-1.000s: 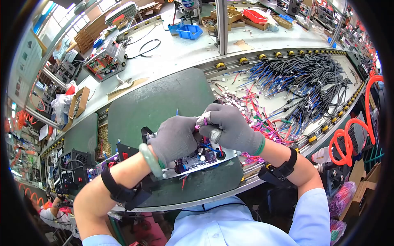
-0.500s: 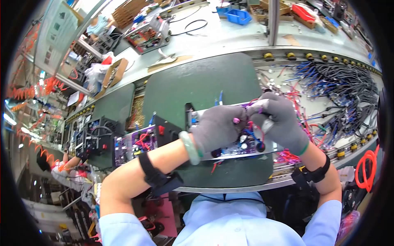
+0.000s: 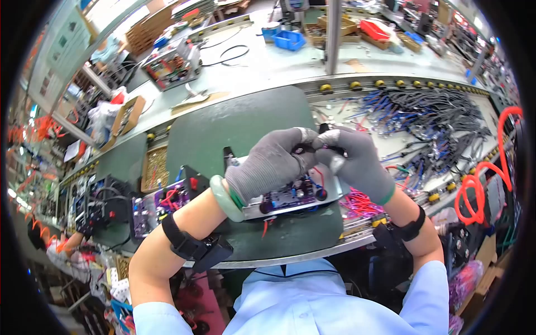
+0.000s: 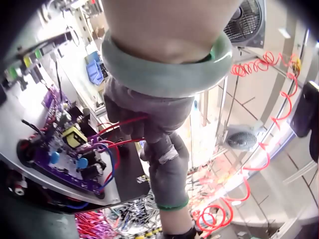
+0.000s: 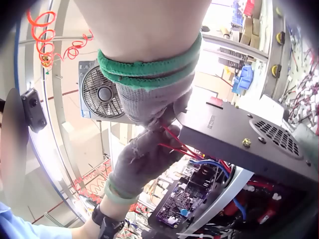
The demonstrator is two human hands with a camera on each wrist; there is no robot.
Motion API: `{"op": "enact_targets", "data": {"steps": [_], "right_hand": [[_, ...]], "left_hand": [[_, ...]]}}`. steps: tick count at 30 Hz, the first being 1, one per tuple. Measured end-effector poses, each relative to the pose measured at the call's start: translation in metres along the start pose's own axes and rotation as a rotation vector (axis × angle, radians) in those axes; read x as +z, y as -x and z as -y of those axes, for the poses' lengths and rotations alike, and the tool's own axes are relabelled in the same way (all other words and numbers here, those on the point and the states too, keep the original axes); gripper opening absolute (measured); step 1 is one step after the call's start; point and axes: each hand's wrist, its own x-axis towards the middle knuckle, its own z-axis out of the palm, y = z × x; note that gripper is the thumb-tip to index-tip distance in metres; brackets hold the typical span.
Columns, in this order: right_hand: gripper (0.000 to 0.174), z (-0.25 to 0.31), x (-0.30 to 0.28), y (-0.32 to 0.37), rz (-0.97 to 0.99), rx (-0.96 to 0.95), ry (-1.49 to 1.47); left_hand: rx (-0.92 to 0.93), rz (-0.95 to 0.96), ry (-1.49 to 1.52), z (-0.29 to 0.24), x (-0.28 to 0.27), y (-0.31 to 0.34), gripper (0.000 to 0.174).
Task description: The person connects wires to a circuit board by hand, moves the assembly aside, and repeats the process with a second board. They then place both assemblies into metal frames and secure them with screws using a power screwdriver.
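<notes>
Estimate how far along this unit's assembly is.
Done, by the look of it: circuit board seated in the metal tray, vented black panel standing beside it.
In hand: red wires, running to the left hand and right hand; their ends are hidden.
Probably left: finishing those wires, then covering the exposed board.

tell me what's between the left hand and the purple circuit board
Red wires span the stretch between the left hand and the purple circuit board; the left wrist view shows this.
</notes>
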Motion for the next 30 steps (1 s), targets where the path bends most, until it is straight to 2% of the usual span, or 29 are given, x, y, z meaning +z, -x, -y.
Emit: {"op": "enact_targets", "data": {"steps": [3,4,7,9,11,12,13,15,17,19,20,21,23,24,27,30], "right_hand": [[0.021,0.004,-0.004,0.0,-0.044,0.029,0.157],[0.021,0.01,-0.005,0.001,-0.058,0.07,0.181],[0.02,0.001,-0.012,0.0,-0.09,-0.063,0.161],[0.02,0.0,-0.02,-0.002,-0.007,-0.031,0.148],[0.023,-0.006,-0.023,-0.007,0.055,-0.289,0.312],[0.023,-0.003,-0.024,-0.009,0.065,-0.311,0.467],[0.023,-0.003,-0.023,-0.013,0.069,-0.323,0.472],[0.02,-0.01,-0.015,-0.02,0.099,-0.417,0.629],[0.019,-0.017,-0.004,-0.024,0.125,-0.417,0.685],[0.021,-0.015,0.002,-0.025,0.162,-0.279,0.731],[0.022,-0.008,0.001,-0.023,0.054,-0.266,0.605],[0.022,-0.014,0.003,-0.015,0.063,-0.273,0.608],[0.027,-0.032,0.004,0.004,0.041,0.209,0.493],[0.028,-0.026,0.003,0.005,0.09,0.306,0.43],[0.024,-0.023,-0.001,-0.001,0.188,0.328,0.521],[0.02,-0.017,-0.002,-0.003,0.2,0.326,0.53]], "left_hand": [[0.001,0.043,0.154,0.009,0.002,-0.019,0.027],[-0.118,0.051,0.079,0.006,0.001,-0.02,0.031],[-0.159,0.092,0.148,-0.001,0.003,-0.021,0.033],[-0.151,0.08,0.081,0.003,0.001,-0.023,0.033],[-0.05,0.088,0.097,0.02,0.001,-0.025,0.035],[0.007,0.06,0.074,0.022,0.001,-0.026,0.031],[0.017,0.05,0.075,0.024,0.001,-0.025,0.031],[0.206,-0.226,-0.574,0.024,0.002,-0.024,0.025],[0.235,-0.251,-0.65,0.037,0.005,-0.03,0.02],[0.063,-0.23,-0.903,0.039,0.013,-0.033,0.018],[0.046,-0.15,-0.869,0.039,0.01,-0.036,0.019],[0.044,-0.159,-0.861,0.039,0.008,-0.038,0.019],[-0.013,-0.092,-0.755,0.036,0.009,-0.039,0.021],[-0.014,-0.096,-0.748,0.034,0.01,-0.041,0.021],[-0.022,-0.079,-0.753,0.028,0.012,-0.044,0.022],[-0.019,-0.028,-0.714,0.027,0.01,-0.042,0.023]]}}
